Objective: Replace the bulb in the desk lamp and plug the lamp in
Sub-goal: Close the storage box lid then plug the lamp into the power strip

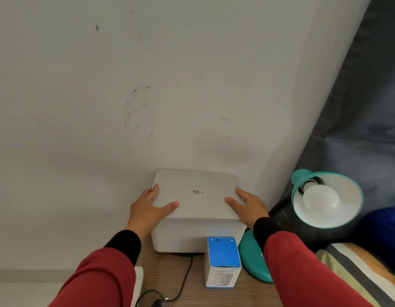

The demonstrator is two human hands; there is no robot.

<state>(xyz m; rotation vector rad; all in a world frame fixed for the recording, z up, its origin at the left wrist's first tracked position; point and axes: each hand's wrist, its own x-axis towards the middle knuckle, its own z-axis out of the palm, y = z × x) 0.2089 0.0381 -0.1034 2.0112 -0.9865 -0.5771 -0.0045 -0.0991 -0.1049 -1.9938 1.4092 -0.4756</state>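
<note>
A teal desk lamp stands at the right, its shade (pixel 351 196) tipped toward me with a white bulb (pixel 320 199) screwed inside; its round teal base (pixel 252 260) rests on the wooden table. A white box-shaped appliance (pixel 196 231) stands against the wall. My left hand (pixel 148 209) grips its left top edge and my right hand (pixel 247 204) grips its right top edge. A black cord (pixel 185 275) runs from under the appliance toward me and ends in a coil with a plug (pixel 159 302) at the bottom edge.
A small blue and white carton (pixel 222 262) stands in front of the appliance. A white object (pixel 139 282) lies at the table's left edge. A dark curtain (pixel 358 107) hangs at the right, above striped bedding (pixel 358 269). The wall is right behind.
</note>
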